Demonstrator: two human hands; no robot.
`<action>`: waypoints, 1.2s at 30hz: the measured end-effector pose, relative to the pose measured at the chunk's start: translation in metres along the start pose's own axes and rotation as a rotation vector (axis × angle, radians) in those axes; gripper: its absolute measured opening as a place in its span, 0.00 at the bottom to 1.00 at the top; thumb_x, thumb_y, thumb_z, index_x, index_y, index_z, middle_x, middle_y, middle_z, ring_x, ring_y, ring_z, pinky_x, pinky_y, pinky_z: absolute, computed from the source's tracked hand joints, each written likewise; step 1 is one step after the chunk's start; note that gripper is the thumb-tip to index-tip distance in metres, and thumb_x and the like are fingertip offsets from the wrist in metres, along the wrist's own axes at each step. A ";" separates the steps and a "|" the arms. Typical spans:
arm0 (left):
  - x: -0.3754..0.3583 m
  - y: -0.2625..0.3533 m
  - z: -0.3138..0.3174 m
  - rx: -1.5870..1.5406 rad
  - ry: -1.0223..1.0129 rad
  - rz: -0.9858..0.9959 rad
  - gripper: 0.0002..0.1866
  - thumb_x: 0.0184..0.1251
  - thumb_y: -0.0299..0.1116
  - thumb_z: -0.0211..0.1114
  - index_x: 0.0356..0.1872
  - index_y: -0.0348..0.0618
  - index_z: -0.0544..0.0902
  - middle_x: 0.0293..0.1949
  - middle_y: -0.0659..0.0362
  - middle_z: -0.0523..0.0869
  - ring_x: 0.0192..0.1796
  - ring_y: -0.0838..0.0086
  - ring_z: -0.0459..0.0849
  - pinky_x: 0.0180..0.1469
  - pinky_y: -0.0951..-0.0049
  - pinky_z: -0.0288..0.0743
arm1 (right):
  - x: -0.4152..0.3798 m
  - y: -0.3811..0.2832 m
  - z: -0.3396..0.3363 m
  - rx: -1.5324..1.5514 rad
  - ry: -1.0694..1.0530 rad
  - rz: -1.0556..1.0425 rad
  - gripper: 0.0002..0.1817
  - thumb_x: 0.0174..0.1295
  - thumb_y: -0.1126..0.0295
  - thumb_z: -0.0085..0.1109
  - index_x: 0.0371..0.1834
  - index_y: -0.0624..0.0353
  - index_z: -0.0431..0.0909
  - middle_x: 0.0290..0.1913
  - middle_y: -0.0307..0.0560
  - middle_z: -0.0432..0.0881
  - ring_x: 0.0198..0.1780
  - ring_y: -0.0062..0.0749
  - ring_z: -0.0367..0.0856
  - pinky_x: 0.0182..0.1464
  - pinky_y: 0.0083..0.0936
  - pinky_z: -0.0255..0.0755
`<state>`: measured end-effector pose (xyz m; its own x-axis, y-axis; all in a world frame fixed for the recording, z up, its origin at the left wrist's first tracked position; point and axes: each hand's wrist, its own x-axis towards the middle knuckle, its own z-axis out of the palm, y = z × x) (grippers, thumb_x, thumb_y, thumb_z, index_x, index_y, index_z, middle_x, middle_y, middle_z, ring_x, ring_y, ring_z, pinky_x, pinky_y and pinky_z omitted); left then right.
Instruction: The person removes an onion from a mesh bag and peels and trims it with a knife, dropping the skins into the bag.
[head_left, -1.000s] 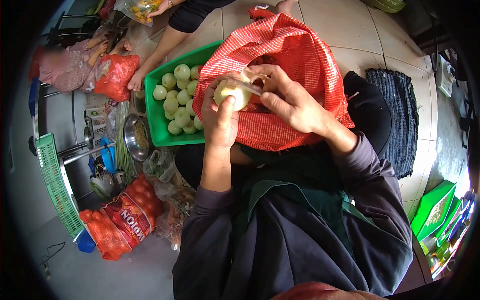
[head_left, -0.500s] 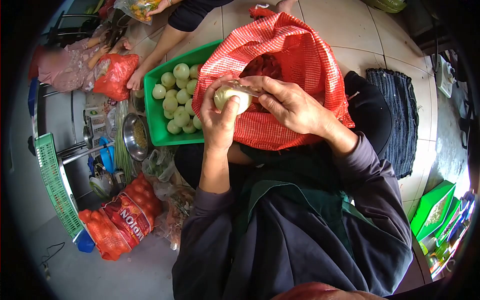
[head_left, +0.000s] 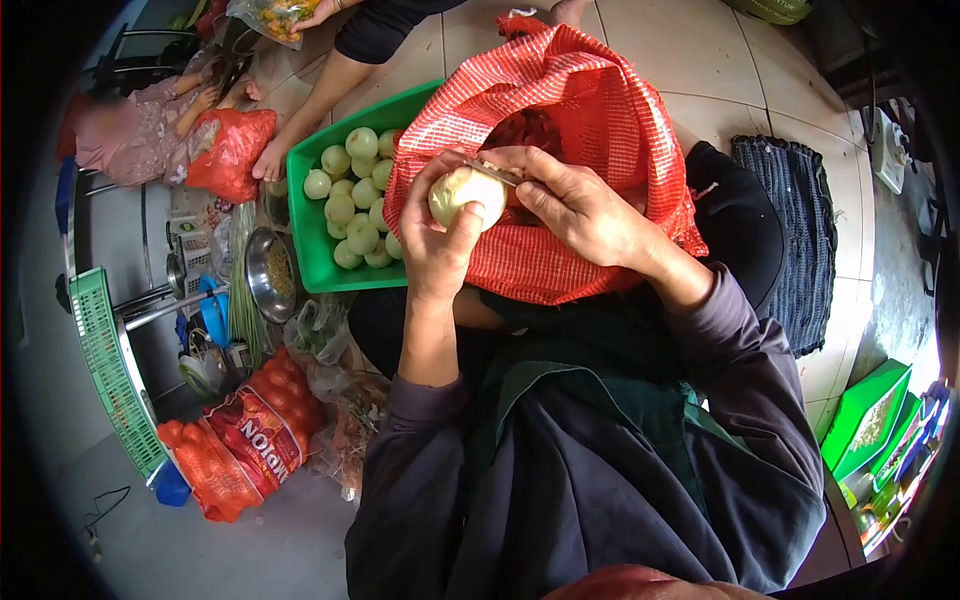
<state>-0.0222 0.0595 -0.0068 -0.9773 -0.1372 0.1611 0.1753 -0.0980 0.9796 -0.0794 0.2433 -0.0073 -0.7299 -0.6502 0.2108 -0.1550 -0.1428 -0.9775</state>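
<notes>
My left hand (head_left: 437, 215) is closed around a pale, peeled onion (head_left: 468, 196), its thumb lying across the front. Fingers of my right hand (head_left: 575, 205) grip a small knife (head_left: 495, 173), whose blade rests against the onion's upper edge; the handle is hidden in the palm. Below both hands gapes a red-and-white mesh sack (head_left: 590, 100), with dark red skins partly visible inside. Just left of the sack, a green tray (head_left: 303, 225) carries several peeled onions (head_left: 362, 235).
An orange net sack of onions (head_left: 255, 430) lies at lower left, near a metal bowl (head_left: 270, 275) and long green stalks (head_left: 243, 300). Another person's leg (head_left: 310, 105) reaches in beyond the tray, by a red plastic bag (head_left: 232, 150). A dark woven mat (head_left: 785, 240) lies right.
The onion has turned slightly in my left hand and shows more of its face. The knife blade now sits along its top edge, tilted differently.
</notes>
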 end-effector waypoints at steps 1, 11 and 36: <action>0.000 0.001 0.002 -0.007 0.007 0.000 0.32 0.58 0.36 0.71 0.61 0.32 0.70 0.55 0.55 0.77 0.55 0.73 0.77 0.57 0.73 0.74 | 0.000 0.006 0.001 0.046 0.024 0.026 0.19 0.71 0.74 0.44 0.65 0.62 0.65 0.54 0.56 0.80 0.57 0.45 0.80 0.59 0.34 0.73; 0.001 -0.009 0.003 -0.168 0.082 0.040 0.33 0.56 0.34 0.73 0.61 0.37 0.68 0.53 0.57 0.77 0.55 0.75 0.77 0.58 0.74 0.73 | -0.003 -0.003 -0.001 0.148 0.047 0.128 0.25 0.72 0.72 0.47 0.70 0.64 0.58 0.32 0.39 0.71 0.36 0.22 0.71 0.45 0.21 0.69; -0.001 -0.015 0.013 0.004 0.199 0.108 0.32 0.57 0.40 0.70 0.58 0.37 0.67 0.51 0.57 0.73 0.52 0.74 0.75 0.55 0.73 0.73 | -0.002 0.003 0.006 0.266 0.092 0.269 0.21 0.73 0.70 0.42 0.67 0.59 0.61 0.34 0.43 0.75 0.33 0.26 0.75 0.39 0.25 0.71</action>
<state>-0.0256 0.0736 -0.0201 -0.9101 -0.3388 0.2387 0.2767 -0.0679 0.9586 -0.0739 0.2397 -0.0111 -0.7797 -0.6227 -0.0658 0.2194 -0.1732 -0.9602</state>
